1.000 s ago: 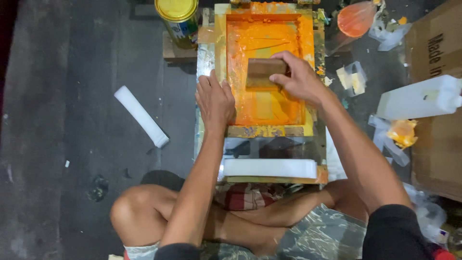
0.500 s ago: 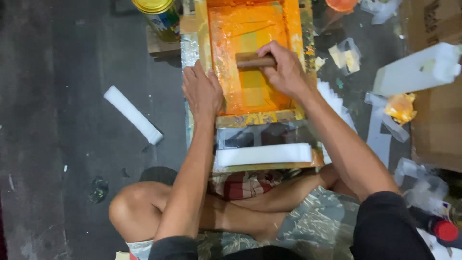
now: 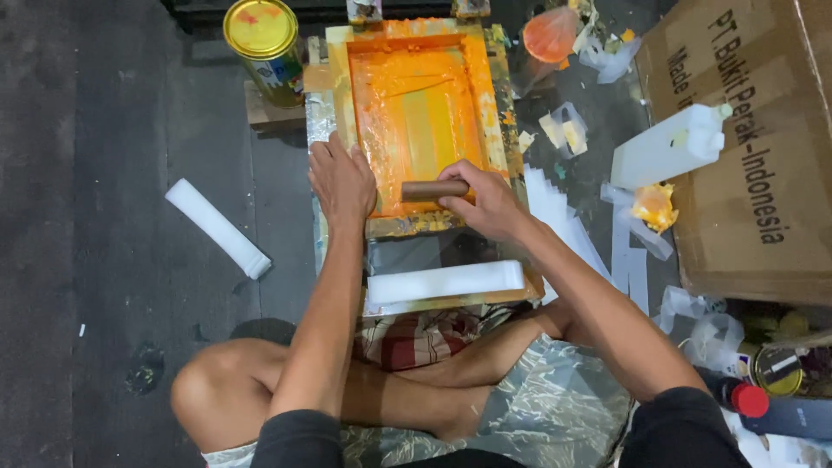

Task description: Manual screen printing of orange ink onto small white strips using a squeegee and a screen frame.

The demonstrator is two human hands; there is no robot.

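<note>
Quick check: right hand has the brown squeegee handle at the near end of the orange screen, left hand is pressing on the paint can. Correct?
Not quite. The head view shows the left hand pressing flat on the left edge of the screen frame, not on the paint can, which stands untouched beyond it. The right hand does grip the brown squeegee handle at the orange screen's near end.

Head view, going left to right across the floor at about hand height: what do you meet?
White bar → left hand on the orange screen frame → brown squeegee handle → right hand → white bottle → cardboard box.
</note>
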